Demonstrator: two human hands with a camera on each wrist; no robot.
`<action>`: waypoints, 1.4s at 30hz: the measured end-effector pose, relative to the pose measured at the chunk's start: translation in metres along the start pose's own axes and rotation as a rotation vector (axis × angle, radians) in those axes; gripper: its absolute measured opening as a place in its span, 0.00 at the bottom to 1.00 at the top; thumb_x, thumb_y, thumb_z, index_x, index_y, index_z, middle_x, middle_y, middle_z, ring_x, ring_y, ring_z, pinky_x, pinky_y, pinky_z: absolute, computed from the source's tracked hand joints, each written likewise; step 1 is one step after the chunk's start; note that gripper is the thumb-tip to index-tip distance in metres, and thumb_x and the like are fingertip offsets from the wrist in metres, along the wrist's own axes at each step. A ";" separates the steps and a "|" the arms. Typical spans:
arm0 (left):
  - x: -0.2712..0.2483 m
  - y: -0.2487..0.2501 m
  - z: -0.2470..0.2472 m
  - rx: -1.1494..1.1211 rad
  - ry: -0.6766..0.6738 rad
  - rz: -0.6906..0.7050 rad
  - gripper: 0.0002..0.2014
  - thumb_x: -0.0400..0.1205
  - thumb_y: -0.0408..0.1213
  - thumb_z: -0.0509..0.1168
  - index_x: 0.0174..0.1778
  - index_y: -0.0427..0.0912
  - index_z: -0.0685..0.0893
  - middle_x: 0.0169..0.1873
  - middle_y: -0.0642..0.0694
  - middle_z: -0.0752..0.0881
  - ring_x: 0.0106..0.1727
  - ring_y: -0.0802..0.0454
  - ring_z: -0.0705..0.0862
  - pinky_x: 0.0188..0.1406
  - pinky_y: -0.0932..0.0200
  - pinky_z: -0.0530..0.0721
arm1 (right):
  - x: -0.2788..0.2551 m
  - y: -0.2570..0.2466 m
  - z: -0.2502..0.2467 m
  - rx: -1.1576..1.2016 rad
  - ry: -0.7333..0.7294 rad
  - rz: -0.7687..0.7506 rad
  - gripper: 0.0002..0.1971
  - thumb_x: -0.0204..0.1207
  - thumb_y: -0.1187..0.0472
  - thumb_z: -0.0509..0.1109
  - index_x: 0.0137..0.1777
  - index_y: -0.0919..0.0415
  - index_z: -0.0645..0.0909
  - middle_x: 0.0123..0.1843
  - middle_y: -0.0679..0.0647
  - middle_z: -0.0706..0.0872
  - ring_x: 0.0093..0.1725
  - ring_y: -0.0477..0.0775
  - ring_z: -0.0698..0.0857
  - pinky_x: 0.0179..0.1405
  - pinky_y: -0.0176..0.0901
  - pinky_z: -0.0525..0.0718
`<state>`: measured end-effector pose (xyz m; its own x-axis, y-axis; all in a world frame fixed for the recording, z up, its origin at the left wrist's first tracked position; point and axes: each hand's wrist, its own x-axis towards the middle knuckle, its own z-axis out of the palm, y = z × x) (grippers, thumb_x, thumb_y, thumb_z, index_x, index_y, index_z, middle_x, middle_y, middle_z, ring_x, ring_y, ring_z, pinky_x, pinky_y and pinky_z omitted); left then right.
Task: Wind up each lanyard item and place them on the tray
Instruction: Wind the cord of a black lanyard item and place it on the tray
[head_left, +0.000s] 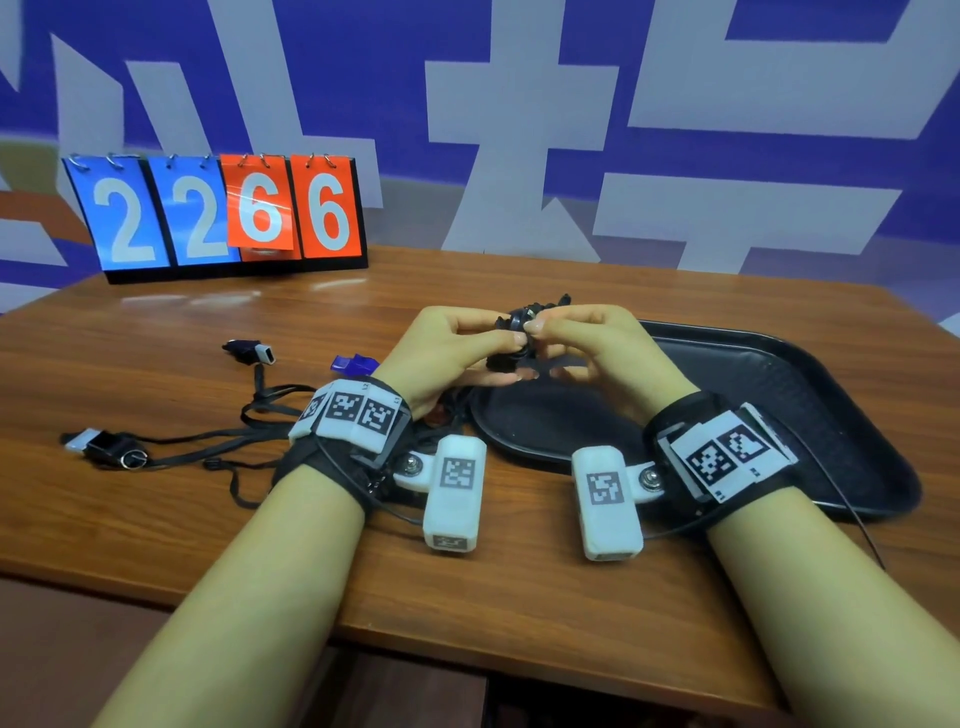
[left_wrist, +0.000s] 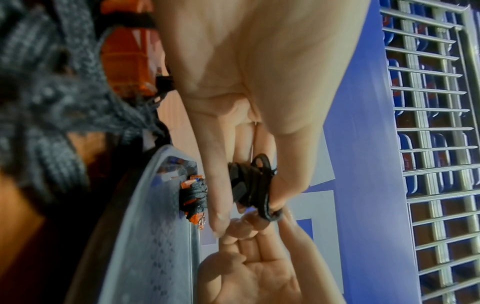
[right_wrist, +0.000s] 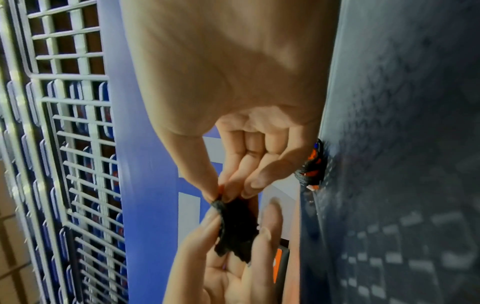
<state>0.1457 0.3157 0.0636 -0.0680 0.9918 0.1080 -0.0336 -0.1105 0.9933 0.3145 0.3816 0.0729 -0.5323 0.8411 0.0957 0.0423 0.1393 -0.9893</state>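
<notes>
My left hand (head_left: 511, 358) grips a black wound lanyard bundle (head_left: 519, 338) above the left end of the black tray (head_left: 779, 395). My right hand (head_left: 545, 348) pinches the cord at the bundle's top. In the left wrist view the left hand (left_wrist: 249, 209) has its thumb and fingers curled round the bundle (left_wrist: 249, 185). In the right wrist view the right hand (right_wrist: 228, 192) pinches the cord end of the bundle (right_wrist: 236, 230). An orange item wound in black cord (left_wrist: 194, 197) lies on the tray (left_wrist: 155, 246).
Unwound lanyard items lie on the wooden table to the left: a black one (head_left: 249, 351), a blue one (head_left: 353, 364) and a black one with a ring (head_left: 109, 447), with loose cords (head_left: 260, 415) between them. A flip scoreboard (head_left: 223, 213) stands at the back left.
</notes>
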 end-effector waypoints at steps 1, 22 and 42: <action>0.001 -0.001 0.000 0.022 0.007 0.008 0.11 0.82 0.28 0.70 0.60 0.33 0.88 0.51 0.40 0.92 0.54 0.46 0.92 0.50 0.54 0.91 | 0.000 -0.001 0.001 -0.022 0.019 -0.009 0.05 0.77 0.63 0.73 0.48 0.63 0.88 0.38 0.54 0.86 0.42 0.51 0.84 0.37 0.38 0.85; 0.009 -0.011 0.000 0.459 0.221 0.231 0.17 0.70 0.35 0.83 0.55 0.43 0.93 0.48 0.50 0.93 0.50 0.56 0.91 0.48 0.53 0.92 | 0.005 0.004 0.016 0.097 0.151 0.125 0.06 0.78 0.71 0.66 0.51 0.74 0.82 0.49 0.68 0.88 0.42 0.58 0.92 0.38 0.41 0.91; 0.000 0.002 0.005 -0.089 0.118 0.022 0.09 0.79 0.27 0.72 0.54 0.32 0.84 0.42 0.37 0.93 0.43 0.44 0.93 0.41 0.61 0.91 | -0.005 -0.007 0.000 0.375 0.075 0.296 0.04 0.74 0.63 0.77 0.48 0.58 0.89 0.40 0.51 0.91 0.38 0.43 0.90 0.28 0.27 0.83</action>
<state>0.1502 0.3160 0.0657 -0.1867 0.9752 0.1192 -0.1192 -0.1429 0.9825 0.3167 0.3768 0.0794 -0.4808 0.8532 -0.2022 -0.1324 -0.2986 -0.9451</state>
